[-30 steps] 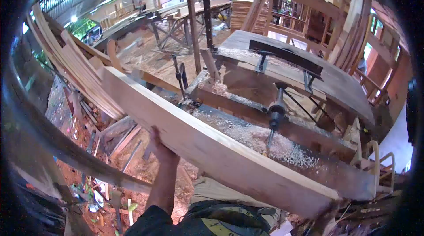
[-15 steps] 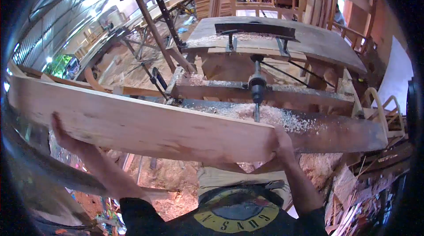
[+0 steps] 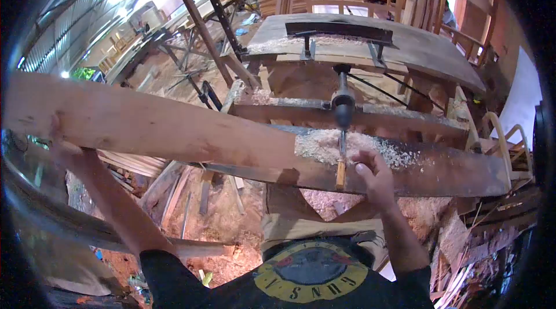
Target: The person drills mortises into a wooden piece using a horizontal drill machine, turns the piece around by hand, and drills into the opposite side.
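Note:
A long wooden board (image 3: 174,127) slants across the left half of the view, its right end lying over the dark work beam (image 3: 452,170). My left hand (image 3: 68,147) grips its lower edge near the far left, thumb on the face and fingers partly hidden beneath. My right hand (image 3: 375,179) is off the board, fingers apart and slightly bent, beside a small wooden strip (image 3: 340,176). Above this strip a drill bit (image 3: 343,142) hangs from a chuck (image 3: 343,109). Pale shavings (image 3: 318,142) are heaped around the bit.
Behind the drill, a wide tabletop (image 3: 440,57) carries a dark metal bar (image 3: 341,32) on brackets. A cross rail (image 3: 405,122) runs behind the bit. Curved wooden frames (image 3: 509,141) stand at the right. Shavings and offcuts cover the floor (image 3: 226,234).
The board has shifted left and turned flatter, its right end moving away from my right hand. My right hand has let go of it, and the small wooden strip has come into view.

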Demonstrator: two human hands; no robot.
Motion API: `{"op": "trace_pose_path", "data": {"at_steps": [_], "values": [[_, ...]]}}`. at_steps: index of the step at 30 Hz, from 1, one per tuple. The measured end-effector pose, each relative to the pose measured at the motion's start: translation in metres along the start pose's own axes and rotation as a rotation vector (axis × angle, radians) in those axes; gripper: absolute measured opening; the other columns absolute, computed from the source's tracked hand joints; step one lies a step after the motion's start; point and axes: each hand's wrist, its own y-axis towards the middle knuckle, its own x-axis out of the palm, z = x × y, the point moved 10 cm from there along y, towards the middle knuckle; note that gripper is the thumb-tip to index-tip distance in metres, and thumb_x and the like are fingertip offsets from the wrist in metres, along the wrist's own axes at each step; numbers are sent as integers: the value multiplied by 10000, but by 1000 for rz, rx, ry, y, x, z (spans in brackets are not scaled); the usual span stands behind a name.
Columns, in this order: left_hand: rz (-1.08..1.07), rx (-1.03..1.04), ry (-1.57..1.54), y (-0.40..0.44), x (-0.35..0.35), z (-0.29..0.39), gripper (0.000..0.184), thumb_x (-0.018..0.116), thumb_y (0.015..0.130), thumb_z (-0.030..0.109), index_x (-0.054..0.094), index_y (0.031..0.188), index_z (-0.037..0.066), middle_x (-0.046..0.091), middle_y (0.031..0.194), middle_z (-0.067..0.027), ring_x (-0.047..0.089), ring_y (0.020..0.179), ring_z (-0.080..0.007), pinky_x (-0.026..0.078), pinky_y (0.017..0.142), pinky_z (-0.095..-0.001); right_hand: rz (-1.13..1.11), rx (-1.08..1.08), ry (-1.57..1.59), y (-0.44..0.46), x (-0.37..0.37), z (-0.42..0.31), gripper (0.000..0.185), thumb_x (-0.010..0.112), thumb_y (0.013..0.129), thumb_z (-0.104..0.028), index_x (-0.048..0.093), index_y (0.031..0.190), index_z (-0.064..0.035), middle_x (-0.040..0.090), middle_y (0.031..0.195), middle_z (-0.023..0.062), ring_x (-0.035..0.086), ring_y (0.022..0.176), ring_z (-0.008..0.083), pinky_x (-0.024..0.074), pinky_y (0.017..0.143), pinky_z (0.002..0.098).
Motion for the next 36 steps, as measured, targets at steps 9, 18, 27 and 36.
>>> {"op": "trace_pose_path", "data": {"at_steps": [9, 18, 27, 36], "values": [[-102, 238, 186, 38, 61, -4, 527, 847, 805, 96, 590, 1229, -80, 640, 1221, -171, 669, 1039, -296, 609, 897, -441, -32, -35, 22, 7, 9, 5, 343, 601, 961, -36, 562, 1299, 10, 695, 1196, 111, 652, 1113, 187, 507, 1014, 340], [-150, 382, 350, -5, 167, 17, 601, 888, 773, 210, 610, 1219, -81, 678, 1147, -145, 658, 942, -215, 573, 819, -342, 17, -238, 63, 8, -6, -86, 346, 567, 977, -22, 549, 1322, -12, 670, 1220, 120, 634, 1122, 188, 499, 1026, 353], [-388, 624, 184, -110, 295, 52, 546, 760, 887, 29, 490, 1359, -26, 621, 1284, -214, 642, 1184, -314, 579, 978, -411, 132, -1004, -62, -5, -6, -376, 474, 691, 943, -238, 551, 1327, 0, 667, 1241, 131, 634, 1161, 236, 504, 1005, 380], [-316, 700, 331, -228, 385, 45, 628, 782, 826, 196, 491, 1333, -33, 634, 1229, -278, 675, 1097, -395, 579, 939, -455, 263, -1123, -57, 22, -31, -447, 408, 694, 925, -222, 610, 1264, -9, 693, 1173, 151, 672, 1089, 270, 543, 957, 406]]}}
